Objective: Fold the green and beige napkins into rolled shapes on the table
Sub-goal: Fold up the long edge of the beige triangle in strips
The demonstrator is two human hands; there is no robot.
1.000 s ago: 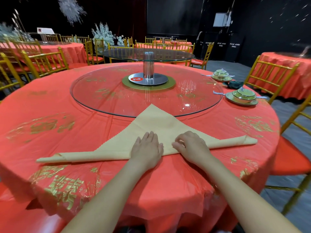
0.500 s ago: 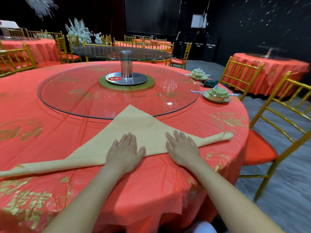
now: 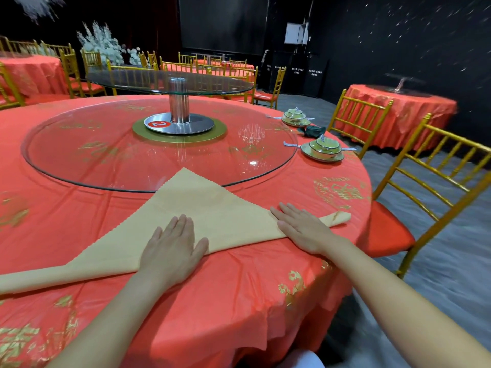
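Tablecloth [image 3: 66, 229] in red with gold print fills the left and lower part of the frame, draped over a round table. On it lies the beige napkin [image 3: 207, 203], folded into a broad triangle whose near long edge is rolled into a thin tube. The left end of that tube runs off the frame at the lower left edge. Just left of centre, the left hand [image 3: 172, 248] rests palm down on the rolled edge, fingers straight and close together, thumb spread to the side, gripping nothing. Above it, the napkin's point overlaps the rim of the glass turntable [image 3: 106, 160], which takes up the middle of the frame. Right of centre, the right hand [image 3: 300, 229] also lies flat on the roll, fingers straight and slightly fanned, holding nothing. Past it, the right end of the roll stops near the table's edge. Farther up and to the right, two covered dishes [image 3: 325, 150] stand on the cloth, with the green napkin [image 3: 312, 132] bunched between them. A gold chair [image 3: 438, 176] with a red seat stands at the right edge.
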